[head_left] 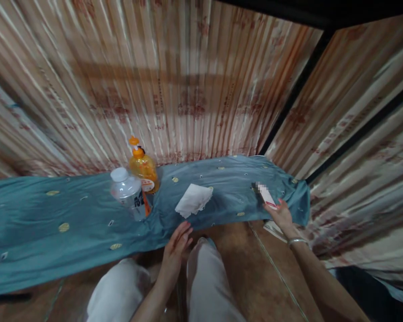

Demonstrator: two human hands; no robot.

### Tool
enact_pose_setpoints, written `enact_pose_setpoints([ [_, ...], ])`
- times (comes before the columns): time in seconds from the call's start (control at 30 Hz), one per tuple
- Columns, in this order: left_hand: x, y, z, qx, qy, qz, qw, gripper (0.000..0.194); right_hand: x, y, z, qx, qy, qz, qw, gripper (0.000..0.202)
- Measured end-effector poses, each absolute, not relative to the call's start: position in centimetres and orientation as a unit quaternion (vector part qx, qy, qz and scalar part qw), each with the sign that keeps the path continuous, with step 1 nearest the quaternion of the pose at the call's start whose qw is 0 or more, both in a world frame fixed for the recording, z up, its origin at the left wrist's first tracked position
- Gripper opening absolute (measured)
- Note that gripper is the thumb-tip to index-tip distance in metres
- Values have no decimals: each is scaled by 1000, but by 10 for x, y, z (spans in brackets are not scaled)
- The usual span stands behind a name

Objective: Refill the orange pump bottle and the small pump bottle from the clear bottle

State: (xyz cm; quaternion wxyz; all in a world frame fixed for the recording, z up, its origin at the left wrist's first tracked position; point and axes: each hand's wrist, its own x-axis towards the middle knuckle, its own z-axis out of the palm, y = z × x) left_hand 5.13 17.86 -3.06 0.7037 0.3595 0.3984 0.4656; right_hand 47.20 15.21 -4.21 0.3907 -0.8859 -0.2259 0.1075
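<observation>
While the right hand [281,217] pinches an oblong object [268,197] at the rumpled teal cloth [94,226]'s right end, the left hand [177,241], fingers loosely together, hangs near a folded white sheet [194,199]. A clear pump bottle [145,170] holds amber liquid.

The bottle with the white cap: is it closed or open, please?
Closed: the white cap sits on top of the clear bottle. Whether it is screwed tight, I cannot tell.
</observation>
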Motion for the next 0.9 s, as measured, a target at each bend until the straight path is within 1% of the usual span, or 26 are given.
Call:
enact_pose_setpoints([
  [0.07,46,185,-36,359,402,471,698,56,482,165,-38,-898,-223,107,363,101],
  [0.17,41,191,-40,350,406,481,693,59,490,179,-34,-910,-228,103,331,99],
  [0.37,35,193,-37,318,431,496,684,62,496,194,-36,-922,-245,96,285,99],
  [0.57,25,195,-36,314,460,508,657,69,524,210,-45,-928,-281,49,242,94],
  [0.77,15,201,-38,310,478,513,642,76,550,229,-50,-937,-249,52,240,100],
  [0.9,8,201,-38,303,488,519,633,78,558,237,-53,-926,-268,52,262,102],
])
